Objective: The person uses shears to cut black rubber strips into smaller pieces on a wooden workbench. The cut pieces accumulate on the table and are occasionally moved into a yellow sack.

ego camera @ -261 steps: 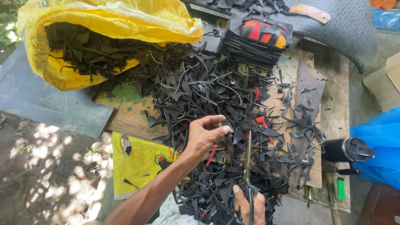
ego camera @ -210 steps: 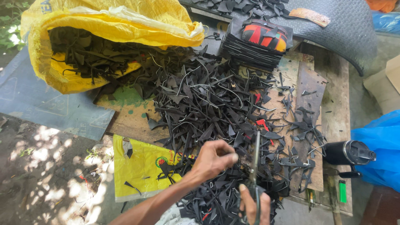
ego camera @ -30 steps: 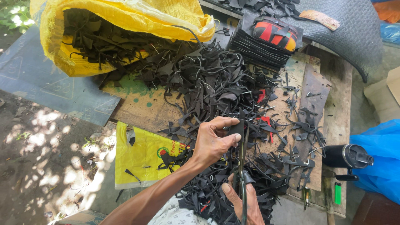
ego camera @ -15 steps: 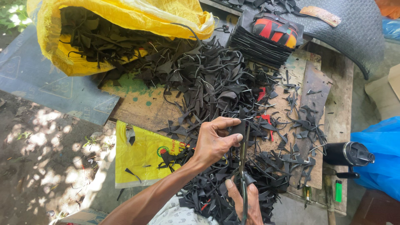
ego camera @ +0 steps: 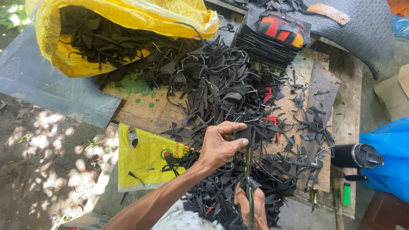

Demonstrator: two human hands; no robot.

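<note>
Pinched at its edge by the left hand (ego camera: 219,145), a black scrap (ego camera: 244,134) is held above the tabletop (ego camera: 140,108) pile; thin, floppy, light. Scissors (ego camera: 248,170) are gripped by the right hand (ego camera: 251,208).

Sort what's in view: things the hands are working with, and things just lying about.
In use: left hand, black rubber piece, scissors, right hand, scrap pile.
Lying about: yellow sack, green lighter, black flask, blue bag.

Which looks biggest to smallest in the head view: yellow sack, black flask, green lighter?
1. yellow sack, by far the largest.
2. black flask.
3. green lighter, smallest.
Flask and lighter lie side by side, so their order is safe.
</note>
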